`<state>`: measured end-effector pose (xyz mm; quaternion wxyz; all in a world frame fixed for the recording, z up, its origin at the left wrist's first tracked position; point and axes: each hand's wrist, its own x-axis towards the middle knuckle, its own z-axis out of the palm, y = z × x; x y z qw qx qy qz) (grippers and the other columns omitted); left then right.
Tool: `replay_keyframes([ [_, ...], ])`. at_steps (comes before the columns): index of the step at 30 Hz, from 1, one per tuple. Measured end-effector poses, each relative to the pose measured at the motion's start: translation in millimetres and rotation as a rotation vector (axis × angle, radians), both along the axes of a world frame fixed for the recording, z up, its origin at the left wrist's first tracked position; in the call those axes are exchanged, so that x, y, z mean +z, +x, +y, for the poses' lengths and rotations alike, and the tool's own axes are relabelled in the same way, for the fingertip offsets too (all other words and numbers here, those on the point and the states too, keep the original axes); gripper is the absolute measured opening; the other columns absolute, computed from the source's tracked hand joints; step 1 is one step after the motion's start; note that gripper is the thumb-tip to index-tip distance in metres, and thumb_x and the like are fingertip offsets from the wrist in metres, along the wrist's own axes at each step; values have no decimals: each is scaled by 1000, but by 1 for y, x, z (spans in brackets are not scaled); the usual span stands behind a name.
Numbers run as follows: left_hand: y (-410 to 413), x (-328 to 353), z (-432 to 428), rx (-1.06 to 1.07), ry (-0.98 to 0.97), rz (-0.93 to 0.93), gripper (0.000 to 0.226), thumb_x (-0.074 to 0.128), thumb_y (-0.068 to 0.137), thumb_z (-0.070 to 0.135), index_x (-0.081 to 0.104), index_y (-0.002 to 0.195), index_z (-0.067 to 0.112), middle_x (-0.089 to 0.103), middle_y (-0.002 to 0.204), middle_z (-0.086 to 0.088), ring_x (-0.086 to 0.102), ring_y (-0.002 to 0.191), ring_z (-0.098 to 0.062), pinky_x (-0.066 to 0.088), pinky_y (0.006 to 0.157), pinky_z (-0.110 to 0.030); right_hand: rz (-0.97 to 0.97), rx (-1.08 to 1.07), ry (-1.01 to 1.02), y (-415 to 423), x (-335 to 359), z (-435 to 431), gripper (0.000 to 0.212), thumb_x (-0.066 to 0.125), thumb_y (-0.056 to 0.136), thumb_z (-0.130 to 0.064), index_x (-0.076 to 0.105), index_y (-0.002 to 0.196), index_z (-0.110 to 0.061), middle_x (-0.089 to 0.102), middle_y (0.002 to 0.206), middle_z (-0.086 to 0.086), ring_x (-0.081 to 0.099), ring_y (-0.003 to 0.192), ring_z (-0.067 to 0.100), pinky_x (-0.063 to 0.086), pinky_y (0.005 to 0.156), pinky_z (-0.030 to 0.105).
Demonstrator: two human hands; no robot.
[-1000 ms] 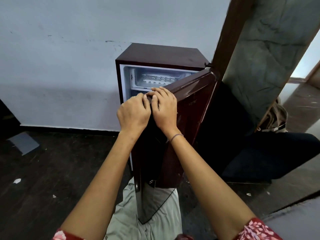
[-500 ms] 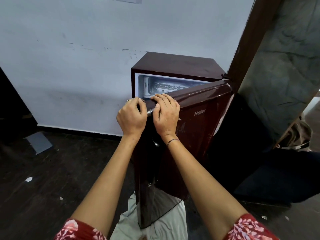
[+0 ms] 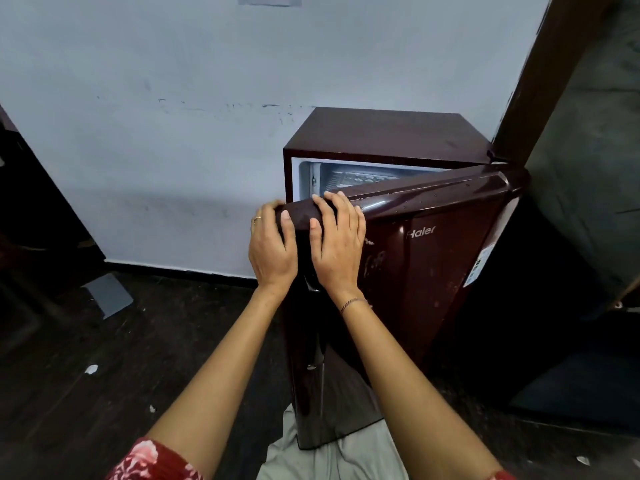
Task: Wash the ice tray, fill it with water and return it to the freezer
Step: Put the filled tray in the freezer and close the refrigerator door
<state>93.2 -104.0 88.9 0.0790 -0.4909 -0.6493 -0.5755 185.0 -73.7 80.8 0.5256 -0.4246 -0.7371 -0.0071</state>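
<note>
A small maroon fridge (image 3: 388, 133) stands against the wall with its door (image 3: 433, 258) partly ajar. Both my hands rest on the door's top free corner. My left hand (image 3: 272, 247) wraps the corner's outer edge. My right hand (image 3: 337, 244) lies flat on the door front with its fingers hooked over the top edge. Through the gap I see the white freezer compartment (image 3: 349, 176) with a pale, ribbed tray-like surface inside; whether that is the ice tray I cannot tell.
A pale blue wall (image 3: 173, 133) runs behind the fridge. A dark wooden door frame (image 3: 540, 81) rises at the right. The floor (image 3: 86, 393) is dark, with a grey sheet (image 3: 109, 294) and small white scraps. A dark blue object (image 3: 581, 393) lies at the lower right.
The fridge door has swung closer to the cabinet, so less of the freezer shows. Both hands stayed on the door's top corner, fingers spreading flatter. The view shifted, placing the fridge further right.
</note>
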Motion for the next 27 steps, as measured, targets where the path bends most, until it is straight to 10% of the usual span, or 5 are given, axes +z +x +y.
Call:
replay_keyframes([
  [11,6,-71,-14,-197,-117,-83,77,38,92,47,0,150,14,0,159,-6,5,147,-18,21,118,-40,331,-85,-27,-6,-37,-10,41,47,92,-25,50,130,-9,32,135,6,28,130,12,23,111,24],
  [16,12,-80,-16,-19,24,-33,43,46,89,37,41,124,13,37,123,-5,39,110,-17,33,97,-28,467,175,-384,-9,-97,-38,37,37,94,-50,45,113,-18,52,108,-2,51,100,0,41,86,18],
  [19,21,-92,-20,-287,2,-170,39,42,92,48,37,123,25,44,116,12,46,107,3,45,89,-24,335,299,-762,-10,-134,-56,26,52,90,-46,42,107,-29,61,92,-5,61,79,-2,44,63,12],
  [22,23,-105,-20,-457,-41,-364,52,43,88,57,26,132,37,48,120,36,51,112,11,38,91,-4,249,356,-819,-6,-148,-50,58,43,78,-63,46,118,-21,64,94,-5,62,82,-3,47,66,14],
  [27,10,-114,3,-552,-47,-606,64,52,77,69,27,125,35,69,84,-3,68,84,-11,51,85,-20,200,427,-971,-8,-156,-22,47,55,89,-22,42,132,-9,62,109,-3,58,97,-13,45,81,10],
])
